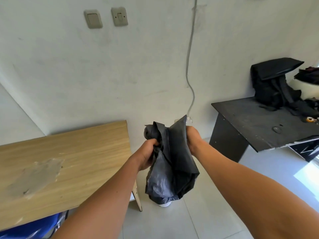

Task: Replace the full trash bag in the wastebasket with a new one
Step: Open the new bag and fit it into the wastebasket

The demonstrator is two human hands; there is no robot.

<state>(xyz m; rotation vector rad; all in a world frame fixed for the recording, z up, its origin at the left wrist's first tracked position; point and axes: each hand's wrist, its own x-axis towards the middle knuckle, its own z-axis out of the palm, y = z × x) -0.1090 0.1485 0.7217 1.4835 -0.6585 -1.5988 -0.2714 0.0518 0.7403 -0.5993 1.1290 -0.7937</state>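
A black plastic trash bag (170, 163) hangs in the air in front of me, crumpled and partly folded. My left hand (146, 154) grips its left edge near the top. My right hand (193, 138) grips its right edge, a little higher. Under the bag's lower end a small white rounded piece (164, 204) shows on the floor, perhaps part of the wastebasket; the bag hides the rest.
A light wooden table (65, 161) stands at my left, with a blue object (31, 226) under it. A black desk (255, 123) at the right carries a black backpack (272, 83) and small items. Grey floor tiles (224, 195) lie between them. A cable (189, 57) runs down the wall.
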